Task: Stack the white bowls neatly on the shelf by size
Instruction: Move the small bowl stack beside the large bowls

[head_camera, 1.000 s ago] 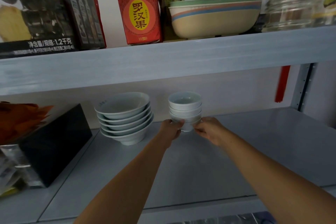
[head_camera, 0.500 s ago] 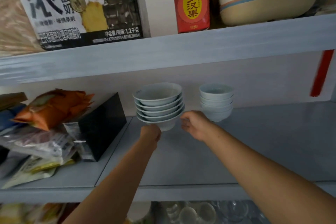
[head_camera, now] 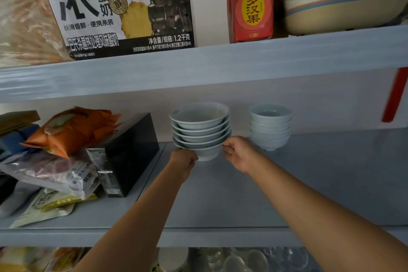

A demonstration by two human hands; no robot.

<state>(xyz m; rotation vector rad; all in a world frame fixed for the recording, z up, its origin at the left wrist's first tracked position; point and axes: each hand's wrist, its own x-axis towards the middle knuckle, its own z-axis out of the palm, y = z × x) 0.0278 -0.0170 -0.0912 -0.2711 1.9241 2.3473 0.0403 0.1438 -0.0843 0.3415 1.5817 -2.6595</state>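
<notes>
A stack of several wide white bowls stands on the grey shelf near the back wall. A stack of several small white bowls stands to its right, a short gap away. My left hand is at the lower left of the wide stack, fingers curled against the bottom bowl. My right hand is at its lower right, fingertips touching the rim of the lowest bowls. Both hands flank the base of the wide stack.
A black box stands just left of the wide stack, with an orange snack bag and other packets piled further left. The upper shelf hangs low overhead with a red carton and a large striped bowl. Glassware shows below.
My hands left the small bowl stack and moved left to the base of the wide stack. The view also shifted left.
</notes>
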